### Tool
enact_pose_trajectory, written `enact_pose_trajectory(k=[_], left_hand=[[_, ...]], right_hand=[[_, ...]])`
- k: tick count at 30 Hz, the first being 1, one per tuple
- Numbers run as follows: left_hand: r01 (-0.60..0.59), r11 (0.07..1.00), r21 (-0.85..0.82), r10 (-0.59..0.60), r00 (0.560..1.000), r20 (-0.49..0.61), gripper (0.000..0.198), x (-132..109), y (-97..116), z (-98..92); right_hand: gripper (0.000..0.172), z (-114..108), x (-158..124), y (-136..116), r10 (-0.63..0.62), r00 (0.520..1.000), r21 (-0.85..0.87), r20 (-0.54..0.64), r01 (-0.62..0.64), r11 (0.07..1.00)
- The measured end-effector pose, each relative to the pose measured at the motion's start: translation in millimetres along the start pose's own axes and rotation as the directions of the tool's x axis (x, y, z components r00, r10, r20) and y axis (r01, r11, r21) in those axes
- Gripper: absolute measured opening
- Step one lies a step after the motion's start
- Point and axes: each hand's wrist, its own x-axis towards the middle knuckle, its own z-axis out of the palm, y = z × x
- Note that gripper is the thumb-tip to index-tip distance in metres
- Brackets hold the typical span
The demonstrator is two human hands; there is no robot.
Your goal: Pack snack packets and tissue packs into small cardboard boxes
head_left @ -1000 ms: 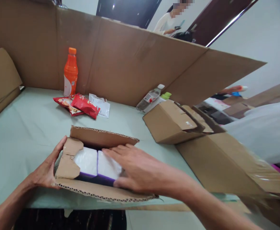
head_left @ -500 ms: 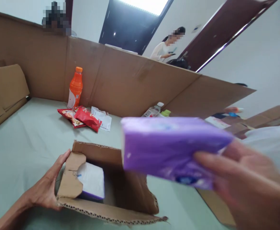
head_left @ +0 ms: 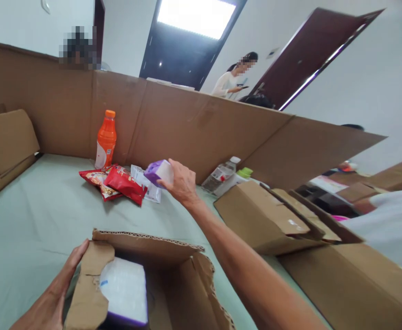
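Note:
My left hand (head_left: 58,284) grips the left side of an open cardboard box (head_left: 187,279) close to me, its thumb up by the rim. Inside that box, at the left end and partly under a flap, sits a tissue pack (head_left: 127,286) with a white end and purple wrapping. Reaching far forward, my right hand (head_left: 183,181) is closed on another purple tissue pack (head_left: 154,172). That pack is above the white sachet (head_left: 153,191), beside the red snack packets (head_left: 125,183); whether it touches them I cannot tell.
An orange drink bottle (head_left: 106,140) stands against the cardboard partition (head_left: 173,119). A clear bottle (head_left: 221,176) and a green-capped bottle (head_left: 244,173) lean further right. Closed cardboard boxes (head_left: 259,213) line the right; another box (head_left: 8,146) is at the left. People are beyond the partition.
My right hand has carried the purple tissue pack forward and left, from near the camera to the snack packets. My left hand stays on the box; the view has tilted up slightly.

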Motion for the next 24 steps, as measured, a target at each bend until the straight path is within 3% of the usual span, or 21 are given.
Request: enact_pose_trajectory(k=[3, 5, 7, 8, 9, 11, 13, 15, 17, 21, 24], left_hand=[[-0.002, 0.998, -0.060, 0.003, 1.000, 0.022, 0.140, -2, 0, 1.4], [0.002, 0.996, -0.086, 0.000, 1.000, 0.024, 0.138, -1, 3, 1.8], [-0.002, 0.995, -0.103, 0.005, 1.000, 0.028, 0.138, 1, 8, -0.3], [-0.008, 0.993, -0.115, 0.013, 0.999, 0.038, 0.139, 3, 10, -2.5], [-0.012, 0.992, -0.125, 0.018, 0.999, 0.051, 0.140, 5, 13, -5.3], [-0.021, 0.990, -0.139, 0.032, 0.997, 0.076, 0.140, 8, 18, -11.0], [-0.039, 0.989, -0.142, 0.049, 0.996, 0.068, 0.139, 10, 21, -14.4], [-0.056, 0.989, -0.139, 0.063, 0.997, 0.047, 0.139, 11, 21, -13.9], [-0.059, 0.989, -0.139, 0.066, 0.997, 0.046, 0.140, 11, 19, -10.7], [-0.078, 0.986, -0.145, 0.085, 0.995, 0.043, 0.143, 13, 16, -4.0], [-0.073, 0.971, -0.226, 0.080, 0.997, 0.021, 0.136, 14, 18, -1.4]], right_hand=[[0.043, -23, -4, -20, -0.045, 0.999, 0.225, -0.009, 0.046, 0.973], [0.029, -58, -30, -29, -0.103, 0.994, 0.447, 0.032, 0.078, 0.891], [0.027, -98, -69, -37, -0.163, 0.982, 0.567, 0.100, 0.078, 0.820], [0.028, -116, -90, -41, -0.270, 0.947, 0.618, 0.174, 0.108, 0.778], [0.026, -131, -109, -45, -0.415, 0.873, 0.671, 0.255, 0.150, 0.726], [0.019, -146, -142, -54, -0.577, 0.696, 0.656, 0.427, 0.202, 0.728], [0.042, -143, -161, -65, -0.586, 0.574, 0.536, 0.572, 0.279, 0.797], [0.068, -126, -168, -78, -0.547, 0.513, 0.417, 0.661, 0.354, 0.837], [0.077, -106, -168, -92, -0.551, 0.468, 0.385, 0.691, 0.406, 0.828], [0.059, -90, -162, -112, -0.591, 0.450, 0.389, 0.669, 0.465, 0.795], [0.065, -114, -157, -100, -0.613, 0.509, 0.420, 0.604, 0.450, 0.788]])
